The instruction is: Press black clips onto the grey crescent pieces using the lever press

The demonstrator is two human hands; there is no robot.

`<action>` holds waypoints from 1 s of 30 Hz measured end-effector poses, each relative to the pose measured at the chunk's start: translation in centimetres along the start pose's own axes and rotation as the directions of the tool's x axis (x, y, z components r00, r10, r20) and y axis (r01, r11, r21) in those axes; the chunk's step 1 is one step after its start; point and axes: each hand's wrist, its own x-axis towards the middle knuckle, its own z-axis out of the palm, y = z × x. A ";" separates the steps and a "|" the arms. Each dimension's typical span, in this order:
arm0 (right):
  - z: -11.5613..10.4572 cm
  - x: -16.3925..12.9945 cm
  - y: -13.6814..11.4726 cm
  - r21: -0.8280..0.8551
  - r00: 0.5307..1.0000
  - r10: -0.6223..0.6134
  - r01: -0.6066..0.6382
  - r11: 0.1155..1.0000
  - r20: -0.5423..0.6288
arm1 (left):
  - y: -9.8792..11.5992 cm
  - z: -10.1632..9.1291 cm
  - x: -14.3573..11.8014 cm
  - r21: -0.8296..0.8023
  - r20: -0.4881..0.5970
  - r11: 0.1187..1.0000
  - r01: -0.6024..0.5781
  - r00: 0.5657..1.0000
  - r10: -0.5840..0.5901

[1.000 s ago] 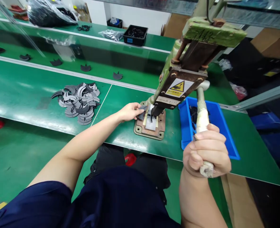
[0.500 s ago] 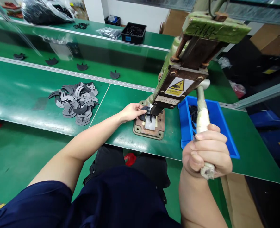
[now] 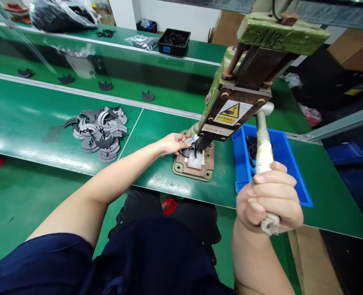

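Note:
My left hand [image 3: 174, 144] pinches a curved grey crescent-shaped part [image 3: 186, 150] at the base of a green hand press [image 3: 216, 106]. The part lies under the ram, beside a small metal plate [image 3: 195, 160] on the press base [image 3: 181, 171]. My right hand [image 3: 270, 198] is wrapped round the tape-covered lever handle [image 3: 263, 151] of the press, to the right of the ram. On the table to the left lies a heap of similar grey crescent parts [image 3: 97, 133].
A blue bin [image 3: 292, 168] holding dark pieces stands right of the press. Several dark crescent parts [image 3: 105, 86] lie spaced in a row on the green strip behind the rail. Farther back are a black tray [image 3: 173, 52] and a large plastic bag [image 3: 61, 16].
The part in my left hand has turned, so its lighter grey face now shows. My right hand stays on the lever in nearly the same place. The row of parts has shifted slightly left.

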 end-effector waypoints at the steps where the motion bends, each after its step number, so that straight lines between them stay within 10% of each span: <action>1: 0.1 0.0 0.1 0.006 1.000 -0.007 0.007 1.000 -0.007 | 0.2 0.0 0.2 0.021 0.014 1.000 0.019 1.000 -0.019; 30: -0.6 0.3 0.2 0.006 0.998 -0.016 0.015 1.000 0.053 | -0.7 -0.9 0.0 0.091 0.083 0.981 -0.173 0.983 0.166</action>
